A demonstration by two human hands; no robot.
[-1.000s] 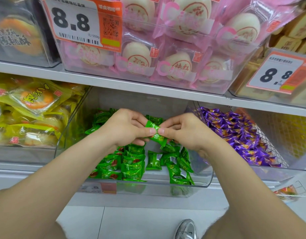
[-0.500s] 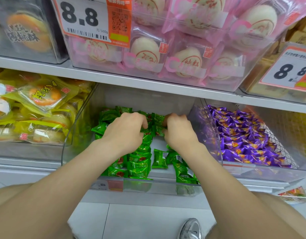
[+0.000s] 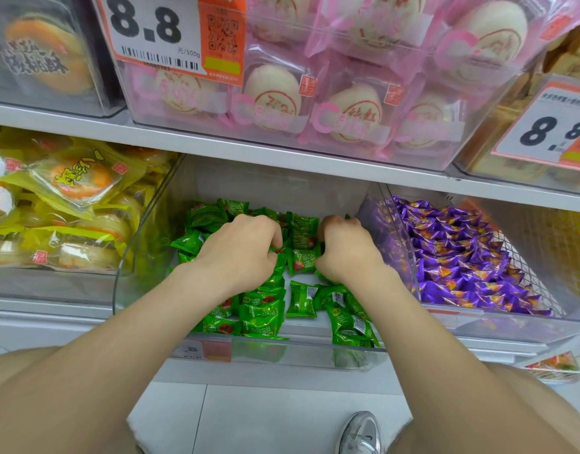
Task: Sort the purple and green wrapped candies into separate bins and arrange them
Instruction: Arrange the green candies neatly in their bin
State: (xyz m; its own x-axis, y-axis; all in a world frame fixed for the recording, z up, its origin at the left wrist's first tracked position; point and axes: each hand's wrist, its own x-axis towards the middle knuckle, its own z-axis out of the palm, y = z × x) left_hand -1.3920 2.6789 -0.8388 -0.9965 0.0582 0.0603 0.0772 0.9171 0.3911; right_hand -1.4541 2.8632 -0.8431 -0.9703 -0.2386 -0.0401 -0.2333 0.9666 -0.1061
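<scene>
Reaching into the clear middle bin [image 3: 141,257] on the lower shelf [image 3: 36,309], both hands sit side by side over the green candies [image 3: 301,301]. The left hand [image 3: 239,250] lies knuckles up, its fingers curled down into the wrappers. The right hand [image 3: 345,253] mirrors it just beside, fingers bent the same way and their tips buried among the sweets. Between the two hands runs a short column of green candies, and both hands touch it. Whether either grip actually pinches a wrapper I cannot tell, since the fingertips are hidden.

More green candies lie toward the back of the bin and in loose rows near its front lip, some flat, some overlapping. Just beside it on the right, the neighbouring bin [image 3: 478,326] holds the purple candies [image 3: 462,257] in a thick heap. On the left, yellow packets [image 3: 75,178] fill another clear container.

On the upper shelf [image 3: 282,152] stands a bin of pink-wrapped buns [image 3: 357,113] with a price tag [image 3: 157,31] reading 8.8. A second tag [image 3: 550,129] with the same figure hangs at the right. Low in the view, a silver shoe [image 3: 360,434] rests on the pale tiled floor [image 3: 265,421].
</scene>
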